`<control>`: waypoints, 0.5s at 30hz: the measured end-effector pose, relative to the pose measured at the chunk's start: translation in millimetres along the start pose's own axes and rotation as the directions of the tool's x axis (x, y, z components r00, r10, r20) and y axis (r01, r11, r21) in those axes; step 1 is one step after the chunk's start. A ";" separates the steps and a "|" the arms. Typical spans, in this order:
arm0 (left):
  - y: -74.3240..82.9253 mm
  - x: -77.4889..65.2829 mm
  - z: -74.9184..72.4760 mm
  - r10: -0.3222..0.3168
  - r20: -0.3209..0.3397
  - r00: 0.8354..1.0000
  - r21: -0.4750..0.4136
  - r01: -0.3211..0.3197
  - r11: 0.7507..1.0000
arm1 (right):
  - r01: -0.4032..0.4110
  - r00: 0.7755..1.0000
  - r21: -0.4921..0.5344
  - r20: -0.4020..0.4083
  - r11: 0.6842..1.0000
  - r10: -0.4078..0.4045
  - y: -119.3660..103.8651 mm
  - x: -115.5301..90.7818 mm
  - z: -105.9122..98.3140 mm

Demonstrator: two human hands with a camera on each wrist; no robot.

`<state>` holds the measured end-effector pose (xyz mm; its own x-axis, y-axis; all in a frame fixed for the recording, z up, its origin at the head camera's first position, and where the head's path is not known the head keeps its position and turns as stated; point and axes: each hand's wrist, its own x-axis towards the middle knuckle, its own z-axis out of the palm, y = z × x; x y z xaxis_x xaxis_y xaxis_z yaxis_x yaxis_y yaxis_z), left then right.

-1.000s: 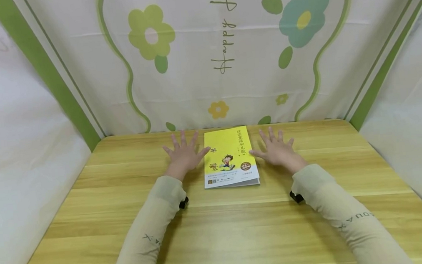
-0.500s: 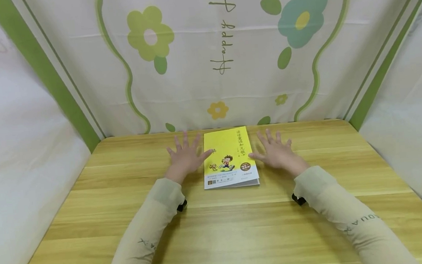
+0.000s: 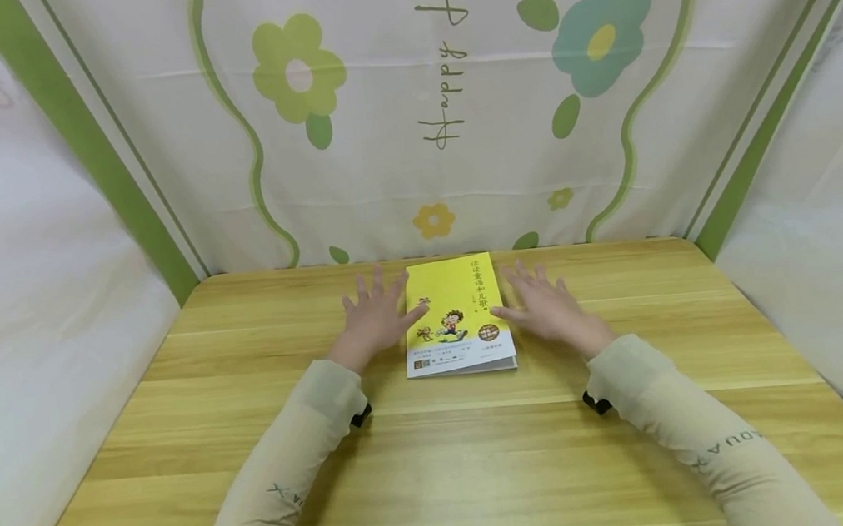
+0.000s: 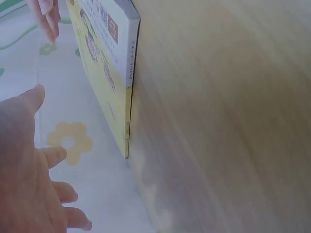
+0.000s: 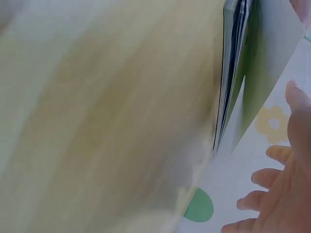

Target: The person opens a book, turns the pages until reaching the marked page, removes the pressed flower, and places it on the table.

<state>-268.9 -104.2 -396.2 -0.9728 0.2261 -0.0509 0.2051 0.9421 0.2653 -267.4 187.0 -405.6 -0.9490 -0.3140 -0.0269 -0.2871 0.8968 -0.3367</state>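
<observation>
While soft white cloth [image 3: 399,173] hangs at the frame's top, a smooth, stripy wood table [image 3: 440,470] stretches wide below. At the middle lies a thin yellow book [image 3: 449,286], right edge lifting. Its left hand neighbor, the left hand [image 3: 372,324], and the right hand [image 3: 552,310] are spread wide.

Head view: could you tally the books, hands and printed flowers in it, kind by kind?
Book: 1
Left hand and right hand: 2 hands
Green flower, teal flower, orange flower and small olive flower: 4 printed flowers
Total: 7
</observation>
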 end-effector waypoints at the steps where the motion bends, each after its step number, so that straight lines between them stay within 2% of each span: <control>1: 1.0 -1.0 -0.5 0.005 0.004 1.000 -0.002 -0.005 1.000 | 0.005 1.000 0.004 0.007 1.000 -0.005 -1.0 -0.5 0.4; 9: 8.7 -5.3 -0.1 0.062 0.020 0.998 0.031 -0.062 0.998 | 0.073 0.997 -0.028 0.029 0.997 -0.072 -10.0 -4.7 3.9; 15: 13.2 -9.0 0.8 0.080 0.071 0.994 0.013 -0.081 0.997 | 0.139 0.990 -0.029 0.016 0.990 -0.139 -17.7 -7.8 5.7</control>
<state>-257.3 -93.5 -393.0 -0.9430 0.3180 -0.0981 0.2850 0.9238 0.2556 -254.1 171.7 -404.8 -0.8979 -0.4402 0.0052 -0.4201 0.8531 -0.3094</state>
